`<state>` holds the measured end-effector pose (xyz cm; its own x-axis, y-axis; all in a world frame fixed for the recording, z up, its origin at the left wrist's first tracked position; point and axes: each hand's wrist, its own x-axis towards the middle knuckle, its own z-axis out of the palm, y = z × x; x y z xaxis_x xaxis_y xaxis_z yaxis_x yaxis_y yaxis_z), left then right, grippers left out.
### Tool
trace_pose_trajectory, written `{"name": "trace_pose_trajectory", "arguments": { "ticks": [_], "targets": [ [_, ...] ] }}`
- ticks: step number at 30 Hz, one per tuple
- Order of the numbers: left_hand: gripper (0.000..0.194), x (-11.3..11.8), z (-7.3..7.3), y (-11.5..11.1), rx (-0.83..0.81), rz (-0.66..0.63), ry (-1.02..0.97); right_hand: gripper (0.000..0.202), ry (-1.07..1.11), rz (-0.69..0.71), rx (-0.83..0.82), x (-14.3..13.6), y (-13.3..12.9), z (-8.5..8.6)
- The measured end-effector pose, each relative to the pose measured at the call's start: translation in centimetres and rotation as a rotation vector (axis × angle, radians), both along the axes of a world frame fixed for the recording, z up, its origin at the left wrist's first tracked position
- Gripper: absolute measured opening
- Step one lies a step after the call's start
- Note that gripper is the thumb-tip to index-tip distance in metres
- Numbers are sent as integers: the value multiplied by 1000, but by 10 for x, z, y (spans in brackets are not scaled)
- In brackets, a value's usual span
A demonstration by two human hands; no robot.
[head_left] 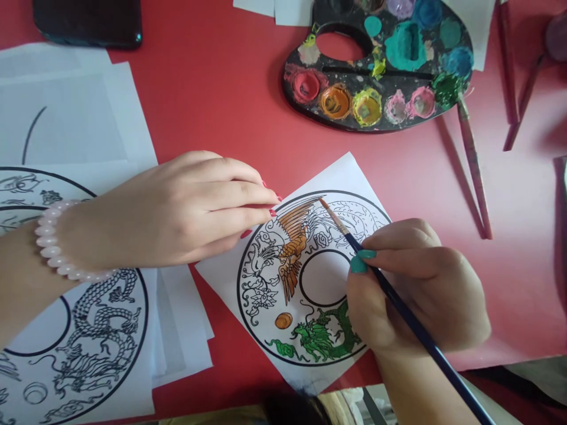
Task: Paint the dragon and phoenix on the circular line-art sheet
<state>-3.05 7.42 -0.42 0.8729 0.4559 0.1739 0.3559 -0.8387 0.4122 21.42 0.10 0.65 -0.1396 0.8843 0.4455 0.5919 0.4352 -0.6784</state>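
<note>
My right hand [420, 289] pinches a thin dark blue paintbrush [405, 310] between thumb and fingers. The brush's orange-tinted tip touches the printed line drawing on a small white sheet [348, 171], at the upper edge of a bird's wing. That bird [292, 245] is partly painted orange-brown, and a dragon [328, 333] below it is green. A small ball [283, 320] is orange too. With fingers stretched out together, my left hand [186, 209] lies palm down, its fingertips at the sheet's upper left edge. A pale pink bead bracelet [53, 251] circles its wrist.
A black palette [349, 121] with several paint colours lies at the top. Another brush [476, 171] leans its bristles in the green well. More brushes [509, 65] lie farther right. Printed sheets [177, 330] spread under my left arm, and a dark phone [88, 23] is top left.
</note>
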Motion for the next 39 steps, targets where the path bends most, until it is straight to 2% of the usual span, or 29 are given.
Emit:
{"name": "trace_pose_trajectory", "arguments": {
  "ticks": [9, 16, 20, 25, 28, 32, 37, 39],
  "targets": [
    [24, -1, -2, -2, 51, -10, -44, 24, -6, -11, 17, -3, 2, 0],
    [25, -1, -2, -1, 128, -35, -37, 27, -40, 114, 9, -9, 0, -1],
    [24, -1, -2, -1, 159, -50, -30, 28, -44, 88, 5, -8, 1, -1],
    [24, 0, -1, -1, 67, -12, -42, 26, -16, 28, -10, -3, 3, 0],
    [23, -1, 0, -2, 72, -16, -49, 24, -19, 24, 0, -4, 3, 0],
    [24, -1, 0, -2, 117, -33, -26, 24, -26, 100, 12, -7, 1, 1],
    [25, 0, -1, -1, 0, 13, -21, 27, -117, 295, -16, -6, 2, 5],
    [23, 1, -1, -1, -33, 26, -43, 27, -115, 297, -5, -5, 3, 5]
  ]
}}
